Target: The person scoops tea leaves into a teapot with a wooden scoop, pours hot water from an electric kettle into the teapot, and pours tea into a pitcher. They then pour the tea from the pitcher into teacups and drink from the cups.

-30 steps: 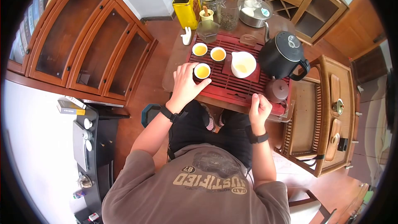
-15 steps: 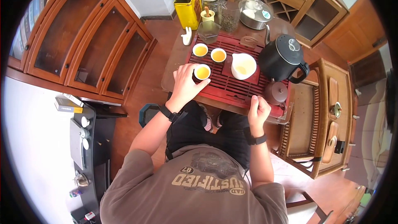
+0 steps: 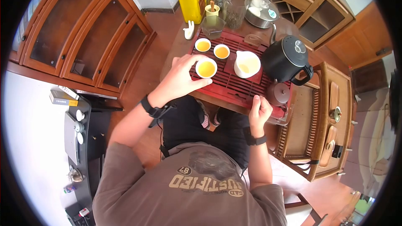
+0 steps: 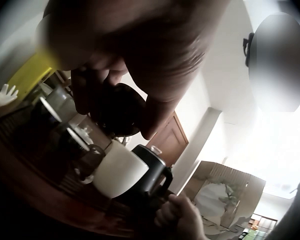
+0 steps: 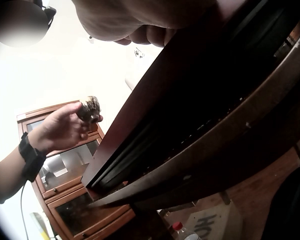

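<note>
My left hand [image 3: 181,78] grips a small teacup [image 3: 206,68] of yellow tea, thumb on one side and fingers on the other. In the right wrist view this cup [image 5: 91,107] is up above the tray's level, its outside dark and patterned. Two more filled teacups [image 3: 203,45] stand on the red slatted tea tray [image 3: 222,87]. Beside them is a white pitcher [image 3: 247,64] with some tea in it. My right hand [image 3: 260,111] is curled into a fist at the tray's near edge, close to a brown clay teapot [image 3: 278,93], with nothing seen in it.
A black kettle [image 3: 288,58] stands on the tray's right. Behind the tray are a glass cup [image 3: 213,27], a white hand-shaped figurine [image 3: 189,30], a yellow tin [image 3: 192,2], jars and a lidded steel pot [image 3: 261,12]. A rattan cart [image 3: 301,129] is at the right.
My left hand has raised the teacup off the tray and toward me; the cup looks larger now. The right hand stays in place. The head view has shifted slightly.
</note>
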A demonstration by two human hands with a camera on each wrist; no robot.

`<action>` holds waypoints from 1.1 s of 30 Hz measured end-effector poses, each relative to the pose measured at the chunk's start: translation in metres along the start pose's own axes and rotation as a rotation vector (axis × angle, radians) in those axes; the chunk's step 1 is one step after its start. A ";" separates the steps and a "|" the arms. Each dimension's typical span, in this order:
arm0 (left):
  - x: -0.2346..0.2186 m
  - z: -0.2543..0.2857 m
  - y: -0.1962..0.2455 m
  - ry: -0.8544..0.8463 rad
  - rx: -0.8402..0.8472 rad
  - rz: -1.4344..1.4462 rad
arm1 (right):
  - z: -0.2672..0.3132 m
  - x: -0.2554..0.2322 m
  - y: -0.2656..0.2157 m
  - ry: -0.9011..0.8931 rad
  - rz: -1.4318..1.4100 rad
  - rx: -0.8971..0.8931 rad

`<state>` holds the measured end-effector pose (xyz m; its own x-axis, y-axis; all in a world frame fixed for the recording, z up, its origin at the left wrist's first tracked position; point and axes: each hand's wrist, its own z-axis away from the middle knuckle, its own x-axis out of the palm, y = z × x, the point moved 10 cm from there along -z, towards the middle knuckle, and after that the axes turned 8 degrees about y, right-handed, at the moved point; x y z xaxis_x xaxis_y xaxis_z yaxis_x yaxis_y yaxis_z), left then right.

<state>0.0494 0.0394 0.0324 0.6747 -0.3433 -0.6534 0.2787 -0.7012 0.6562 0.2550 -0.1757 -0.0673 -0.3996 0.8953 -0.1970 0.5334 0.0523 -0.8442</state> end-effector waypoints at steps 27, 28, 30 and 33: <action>-0.099 0.021 0.186 -0.266 0.475 0.449 | 0.005 0.001 0.013 0.021 -0.008 0.091; -0.099 0.022 0.187 -0.259 0.463 0.459 | 0.006 0.001 0.017 0.032 -0.013 0.111; -0.100 0.024 0.189 -0.246 0.438 0.478 | 0.008 0.000 0.020 0.042 -0.018 0.132; -0.101 0.022 0.191 -0.229 0.406 0.504 | 0.008 -0.001 0.021 0.056 -0.023 0.116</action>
<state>0.0192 -0.0739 0.2157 0.4808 -0.7815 -0.3976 -0.3398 -0.5841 0.7371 0.2604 -0.1795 -0.0890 -0.3669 0.9178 -0.1520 0.4337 0.0242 -0.9007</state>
